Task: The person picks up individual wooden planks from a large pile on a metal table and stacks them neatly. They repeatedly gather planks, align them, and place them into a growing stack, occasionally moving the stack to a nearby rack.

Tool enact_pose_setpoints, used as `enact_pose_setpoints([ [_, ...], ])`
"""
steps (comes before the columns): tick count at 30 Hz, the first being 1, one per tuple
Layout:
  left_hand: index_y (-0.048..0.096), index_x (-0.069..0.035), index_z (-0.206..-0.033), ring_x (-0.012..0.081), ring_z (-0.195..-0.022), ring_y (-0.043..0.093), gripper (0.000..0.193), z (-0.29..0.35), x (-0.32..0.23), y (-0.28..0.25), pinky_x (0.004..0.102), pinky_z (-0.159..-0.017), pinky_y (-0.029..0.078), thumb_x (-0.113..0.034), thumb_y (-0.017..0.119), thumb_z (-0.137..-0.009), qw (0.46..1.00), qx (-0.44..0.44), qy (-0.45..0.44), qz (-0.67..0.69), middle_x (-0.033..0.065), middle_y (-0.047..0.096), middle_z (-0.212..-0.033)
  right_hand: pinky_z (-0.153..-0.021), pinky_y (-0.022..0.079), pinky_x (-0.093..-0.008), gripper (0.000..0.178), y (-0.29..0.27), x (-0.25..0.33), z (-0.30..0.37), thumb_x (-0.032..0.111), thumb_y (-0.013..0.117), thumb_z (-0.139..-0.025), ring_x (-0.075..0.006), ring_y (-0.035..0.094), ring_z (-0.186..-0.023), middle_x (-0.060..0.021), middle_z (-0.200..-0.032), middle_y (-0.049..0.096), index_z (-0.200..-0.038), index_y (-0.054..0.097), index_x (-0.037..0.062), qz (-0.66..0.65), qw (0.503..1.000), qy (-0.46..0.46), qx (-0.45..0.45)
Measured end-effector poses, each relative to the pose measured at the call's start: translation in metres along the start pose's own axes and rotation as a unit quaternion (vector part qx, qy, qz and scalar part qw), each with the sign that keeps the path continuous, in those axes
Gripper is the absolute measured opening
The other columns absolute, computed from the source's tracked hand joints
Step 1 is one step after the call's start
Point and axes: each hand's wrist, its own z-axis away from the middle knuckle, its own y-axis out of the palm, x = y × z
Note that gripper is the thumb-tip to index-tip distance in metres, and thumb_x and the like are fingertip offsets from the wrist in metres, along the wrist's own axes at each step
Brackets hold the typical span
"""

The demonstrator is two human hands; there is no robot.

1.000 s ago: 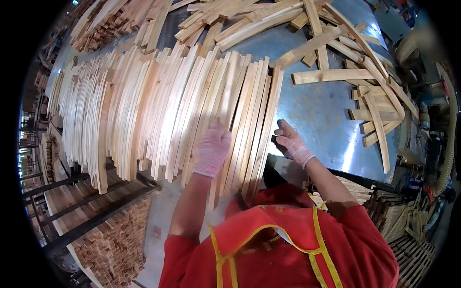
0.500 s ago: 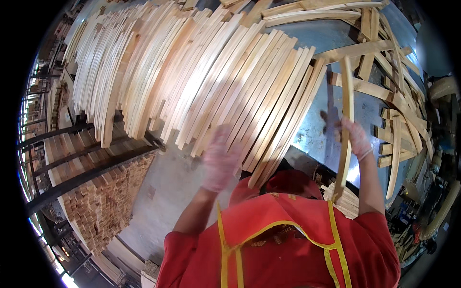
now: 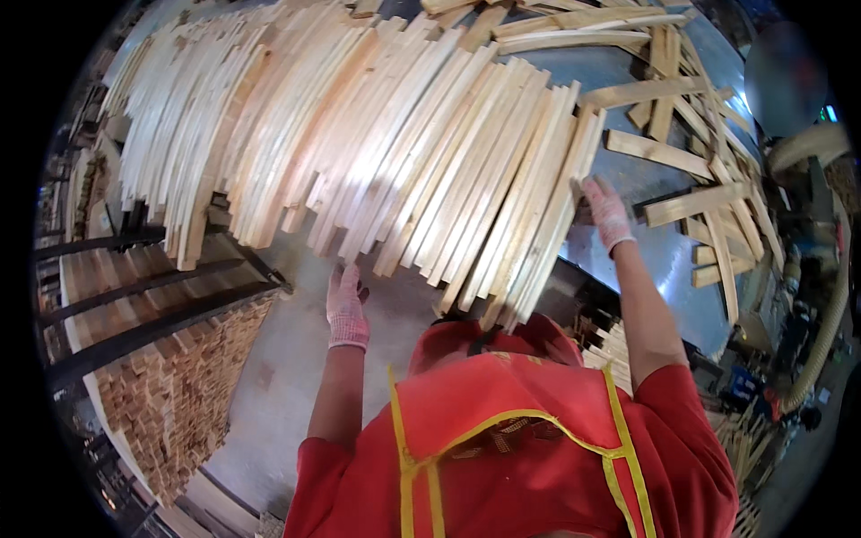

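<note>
A long row of pale wooden strips lies side by side across the metal table. My left hand, in a whitish-pink glove, is just below the near ends of the strips. Its fingers point up at the ends, stretched out with nothing in them; whether the tips touch the wood I cannot tell. On the other side, my right hand, gloved alike, is at the row's right edge. Its fingers are extended against or right beside the outermost strip, not wrapped round it.
Curved wooden pieces lie in a loose, crossing heap on the blue-grey table at the right. A large stack of wood stands at the lower left behind dark bars. A ribbed hose runs down the far right.
My right hand has let go of the long wooden strip it held and moved left to the row's edge. The left hand has shifted left, to the strips' near ends.
</note>
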Motion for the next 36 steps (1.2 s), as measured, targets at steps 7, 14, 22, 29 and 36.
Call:
enact_pose_setpoints([
  [7, 0.061, -0.007, -0.141, 0.0253, -0.112, 0.065, 0.056, 0.083, 0.064, 0.023, 0.0439, -0.095, 0.057, -0.037, 0.08, -0.098, 0.92, 0.3, -0.252, -0.022, 0.0075, 0.068, -0.121, -0.097, 0.053, -0.036, 0.078, -0.002, -0.062, 0.036, 0.043, 0.072, -0.102, -0.0253, 0.067, -0.117, -0.0133, -0.141, 0.067, -0.162, 0.044, 0.0025, -0.206, 0.975, 0.079, 0.033],
  [14, 0.065, -0.007, -0.134, 0.0275, -0.108, 0.068, 0.039, 0.14, 0.066, 0.092, 0.0482, -0.092, 0.059, -0.028, 0.074, -0.103, 0.803, 0.383, -0.43, 0.154, 0.0094, 0.071, -0.12, -0.097, 0.048, -0.0317, 0.098, 0.005, -0.02, 0.071, 0.054, 0.076, -0.092, -0.017, 0.06, -0.12, -0.0057, -0.144, 0.061, -0.169, 0.033, 0.0088, -0.299, 0.912, 0.036, 0.278],
  [22, 0.06, -0.008, -0.141, 0.0298, -0.111, 0.066, 0.049, 0.146, 0.069, 0.137, 0.0523, -0.096, 0.057, -0.036, 0.075, -0.103, 0.909, 0.265, -0.321, -0.013, 0.0101, 0.07, -0.124, -0.106, 0.05, -0.0328, 0.071, -0.029, -0.068, 0.026, 0.014, 0.074, -0.1, -0.0228, 0.064, -0.123, -0.0143, -0.141, 0.065, -0.162, 0.044, 0.0011, -0.22, 0.974, 0.043, 0.033],
  [29, 0.058, -0.001, -0.142, 0.028, -0.123, 0.062, 0.062, 0.185, 0.029, 0.147, 0.0464, -0.106, 0.053, -0.047, 0.071, -0.103, 0.928, 0.263, -0.262, 0.039, 0.0134, 0.065, -0.137, -0.11, 0.048, -0.032, 0.067, -0.049, -0.045, 0.022, 0.012, 0.071, -0.103, -0.0234, 0.063, -0.128, -0.0162, -0.142, 0.065, -0.162, 0.042, -0.0027, -0.093, 0.995, -0.027, 0.022],
  [36, 0.047, 0.0, -0.16, 0.0285, -0.142, 0.053, 0.07, 0.196, -0.028, 0.116, 0.038, -0.119, 0.04, -0.026, 0.072, -0.101, 0.879, 0.43, 0.043, -0.199, 0.0166, 0.055, -0.157, -0.106, 0.052, -0.0394, 0.088, 0.042, 0.076, 0.069, 0.016, 0.08, -0.096, -0.0252, 0.066, -0.119, -0.0193, -0.139, 0.066, -0.166, 0.031, -0.0035, -0.332, 0.939, 0.057, 0.073],
])
